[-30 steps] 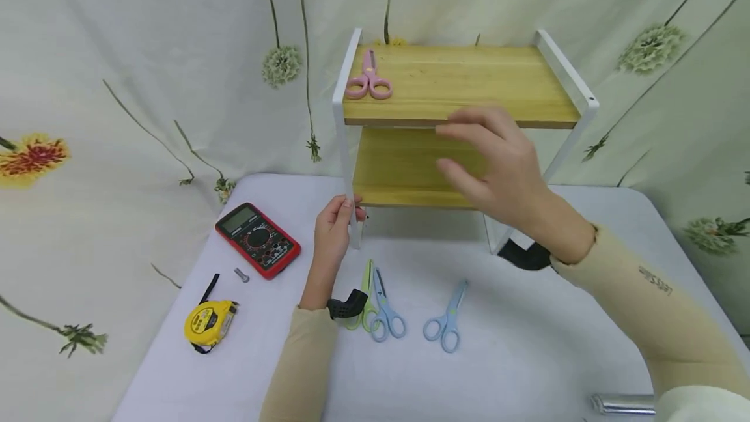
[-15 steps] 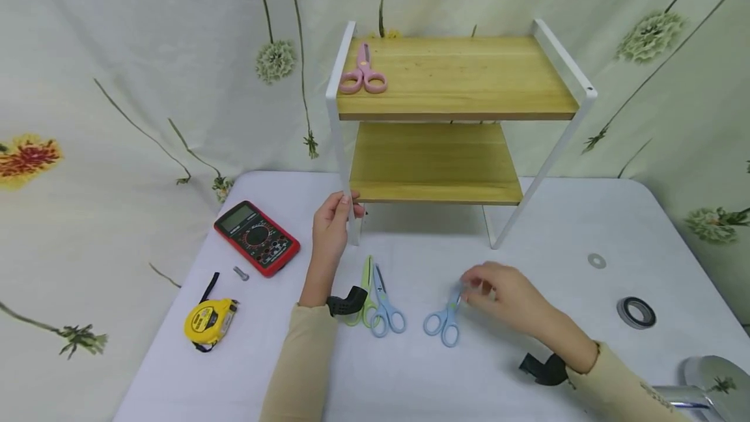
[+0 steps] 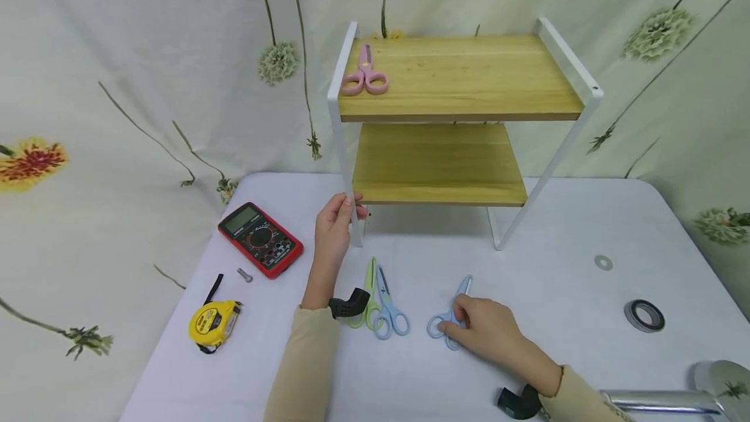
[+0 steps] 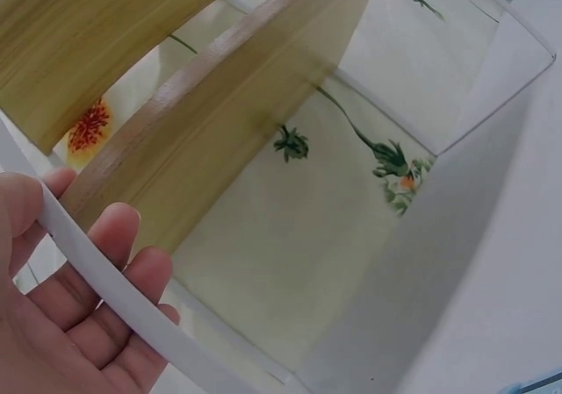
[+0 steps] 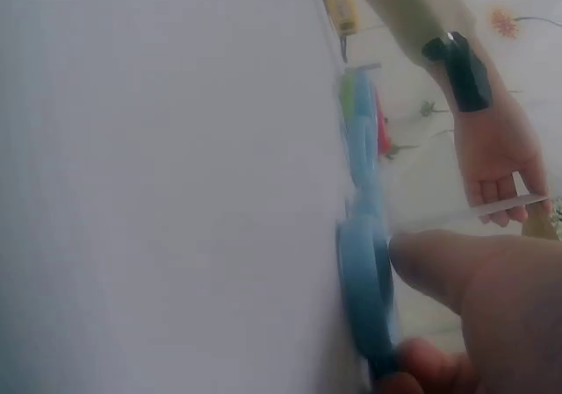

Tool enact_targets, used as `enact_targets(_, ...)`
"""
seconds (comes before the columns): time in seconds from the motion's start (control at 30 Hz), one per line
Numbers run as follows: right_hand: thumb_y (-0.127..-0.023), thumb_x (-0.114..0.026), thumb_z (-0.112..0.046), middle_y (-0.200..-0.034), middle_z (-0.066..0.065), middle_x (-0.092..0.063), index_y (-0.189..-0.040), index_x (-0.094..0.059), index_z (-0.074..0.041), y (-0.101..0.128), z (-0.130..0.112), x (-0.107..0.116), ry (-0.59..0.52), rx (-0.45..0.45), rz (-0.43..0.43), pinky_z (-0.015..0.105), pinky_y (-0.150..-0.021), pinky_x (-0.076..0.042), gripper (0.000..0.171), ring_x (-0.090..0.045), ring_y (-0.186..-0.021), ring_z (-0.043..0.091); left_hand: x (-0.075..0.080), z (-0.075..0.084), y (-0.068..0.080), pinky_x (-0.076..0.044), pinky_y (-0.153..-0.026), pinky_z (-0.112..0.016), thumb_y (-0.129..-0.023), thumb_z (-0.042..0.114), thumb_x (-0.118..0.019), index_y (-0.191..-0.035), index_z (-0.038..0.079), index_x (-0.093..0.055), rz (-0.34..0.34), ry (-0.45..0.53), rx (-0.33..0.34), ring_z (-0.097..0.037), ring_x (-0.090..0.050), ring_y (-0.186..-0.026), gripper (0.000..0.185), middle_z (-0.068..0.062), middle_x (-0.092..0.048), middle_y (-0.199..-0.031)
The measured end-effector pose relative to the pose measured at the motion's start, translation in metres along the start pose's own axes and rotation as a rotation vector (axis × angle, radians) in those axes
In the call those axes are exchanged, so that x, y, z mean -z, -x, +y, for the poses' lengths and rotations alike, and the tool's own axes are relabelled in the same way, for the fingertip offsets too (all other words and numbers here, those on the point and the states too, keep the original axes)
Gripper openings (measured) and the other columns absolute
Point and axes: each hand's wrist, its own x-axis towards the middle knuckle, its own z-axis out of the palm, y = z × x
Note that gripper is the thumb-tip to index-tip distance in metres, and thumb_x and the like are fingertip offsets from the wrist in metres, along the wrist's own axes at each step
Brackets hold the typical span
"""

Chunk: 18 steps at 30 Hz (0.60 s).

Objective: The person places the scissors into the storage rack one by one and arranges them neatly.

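A two-tier shelf (image 3: 469,73) with wooden boards and white side frames stands at the back of the table. My left hand (image 3: 333,230) grips its left frame low down; the left wrist view shows the thumb and fingers (image 4: 145,275) around the white bar (image 4: 114,284). Light blue scissors (image 3: 463,286) lie on the cloth before the shelf. At their handles, my right hand (image 3: 491,331) pinches with thumb and fingers, the thumb against a blue handle loop (image 5: 360,280) in the right wrist view. Pink scissors (image 3: 366,77) rest on the top board, at its left end.
Green scissors (image 3: 370,275) and another blue pair (image 3: 385,298) lie beside my left forearm. Further left are a red multimeter (image 3: 260,239), a bolt (image 3: 245,275) and a yellow tape measure (image 3: 213,324). To the right lie a washer (image 3: 603,262), a black ring (image 3: 644,315) and a shiny metal rod (image 3: 662,401).
My right hand has come down from in front of the shelf to the blue scissors, then slid from their blades to the handles. The left hand keeps its grip on the frame.
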Motion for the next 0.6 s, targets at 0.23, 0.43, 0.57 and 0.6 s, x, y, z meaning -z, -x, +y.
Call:
enact_targets(0.23,-0.075,-0.077,-0.029,-0.062,-0.008,-0.042,-0.075,-0.050,-0.020,0.001,-0.006,0.006,0.076,-0.092,0.020,0.023,-0.047,-0.028,0.029,-0.037,-0.053,0.006,0.000,0.001,0.002,-0.045,-0.091,-0.036,-0.109,0.018,-0.045,-0.117,-0.001,-0.067,0.006,-0.004,-0.005,-0.005,-0.065,-0.083,0.030,0.010,-0.068,-0.081)
enact_targets(0.43,-0.075,-0.079,-0.021,-0.073,-0.004,-0.047,-0.087,-0.053,-0.018,0.008,-0.009,0.013,0.124,-0.122,-0.039,0.025,-0.049,-0.032,0.029,-0.041,-0.060,0.011,0.000,-0.003,0.001,-0.044,-0.091,-0.034,-0.109,0.018,-0.046,-0.116,-0.001,-0.067,0.005,0.005,-0.001,-0.005,-0.065,-0.083,0.030,0.010,-0.067,-0.081)
enact_targets(0.57,-0.075,-0.079,-0.018,-0.072,-0.006,-0.046,-0.091,-0.052,-0.018,0.009,-0.009,0.014,0.065,-0.114,-0.077,0.023,-0.051,-0.030,0.032,-0.041,-0.061,0.009,0.001,-0.003,0.001,-0.044,-0.089,-0.029,-0.109,0.018,-0.046,-0.116,-0.002,-0.067,0.004,0.004,-0.010,-0.005,-0.064,-0.083,0.030,0.005,-0.068,-0.082)
enact_targets(0.6,-0.074,-0.079,-0.017,-0.071,-0.006,-0.046,-0.092,-0.051,-0.018,0.008,-0.008,0.014,0.044,-0.112,-0.077,0.022,-0.052,-0.029,0.033,-0.040,-0.061,0.009,0.001,-0.003,0.001,-0.044,-0.089,-0.029,-0.109,0.018,-0.046,-0.116,-0.002,-0.067,0.004,0.003,-0.013,-0.005,-0.064,-0.083,0.030,0.004,-0.069,-0.082)
